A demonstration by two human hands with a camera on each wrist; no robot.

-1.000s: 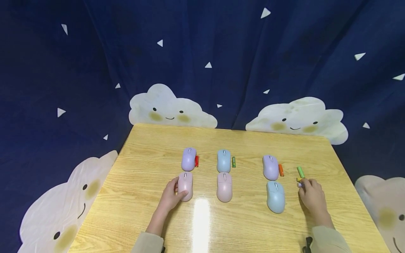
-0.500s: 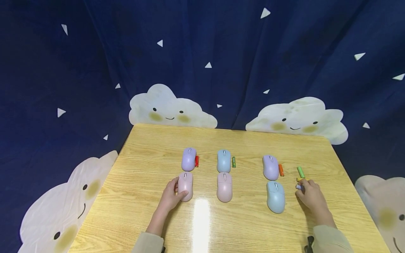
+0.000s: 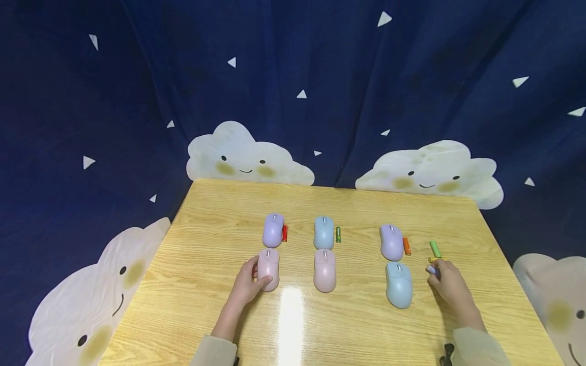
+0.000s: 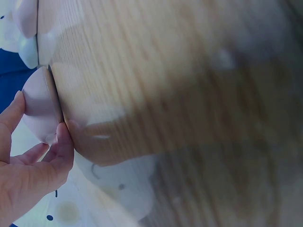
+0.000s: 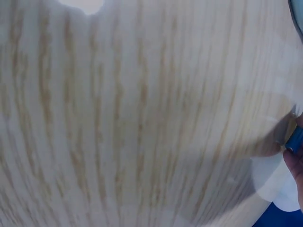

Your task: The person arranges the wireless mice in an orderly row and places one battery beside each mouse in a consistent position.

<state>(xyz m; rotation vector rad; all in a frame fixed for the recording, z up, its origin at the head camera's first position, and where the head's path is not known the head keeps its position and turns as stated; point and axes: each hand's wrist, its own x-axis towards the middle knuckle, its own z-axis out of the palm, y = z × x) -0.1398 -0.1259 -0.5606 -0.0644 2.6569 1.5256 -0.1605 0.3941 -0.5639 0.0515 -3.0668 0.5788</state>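
A pink computer mouse (image 3: 269, 272) lies on the table at the left, and my left hand (image 3: 246, 285) grips its sides between thumb and fingers. The left wrist view shows that hand (image 4: 40, 172) on the mouse (image 4: 41, 106), still against the tabletop. Over at the right, my right hand (image 3: 450, 287) pinches a small blue-lavender battery (image 3: 431, 270). From the right wrist view the battery (image 5: 294, 140) looks blue, with the thumb (image 5: 292, 163) against it. Right beyond these fingers lie a yellow battery (image 3: 433, 260), partly hidden, and a light green battery (image 3: 435, 249).
Two purple mice (image 3: 273, 230) (image 3: 391, 243), two blue mice (image 3: 324, 233) (image 3: 399, 285) and another pink mouse (image 3: 325, 272) stand in pairs on the wooden table (image 3: 220, 213). Red (image 3: 285, 233), dark green (image 3: 338, 235) and orange (image 3: 406, 246) batteries lie beside the rear mice.
My right hand has drawn the blue-lavender battery slightly left and toward me, away from the yellow one, and its angle has turned. The left hand and its mouse have not moved.
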